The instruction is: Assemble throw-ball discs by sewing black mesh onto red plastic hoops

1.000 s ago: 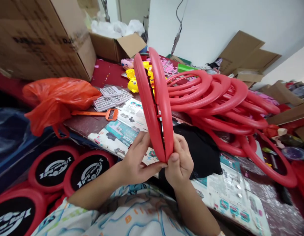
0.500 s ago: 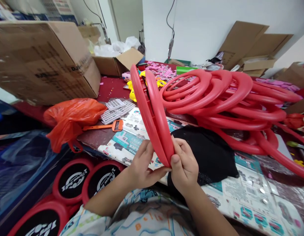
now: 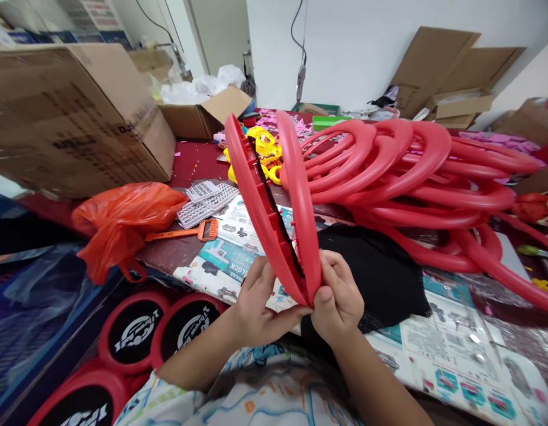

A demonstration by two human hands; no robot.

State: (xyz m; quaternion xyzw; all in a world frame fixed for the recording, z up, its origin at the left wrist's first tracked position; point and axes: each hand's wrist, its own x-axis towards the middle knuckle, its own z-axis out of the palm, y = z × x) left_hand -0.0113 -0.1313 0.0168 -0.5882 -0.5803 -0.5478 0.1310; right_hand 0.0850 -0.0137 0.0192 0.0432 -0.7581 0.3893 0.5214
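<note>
Both my hands pinch the bottom of two red plastic rings held upright, edge-on to me. My left hand grips the left ring, whose ribbed inner side and a strip of black mesh show. My right hand grips the right ring. The rings meet at the bottom and gape apart at the top. A black mesh cloth lies on the table just behind my right hand.
A heap of red rings fills the table's right side. Printed sheets, an orange bag, an orange-handled tool, grey keypads and yellow toys lie around. Cardboard boxes stand at left. Finished red-rimmed black discs sit below left.
The two rings have spread wider apart at the top while my hands keep hold at the bottom. The view has shifted slightly.
</note>
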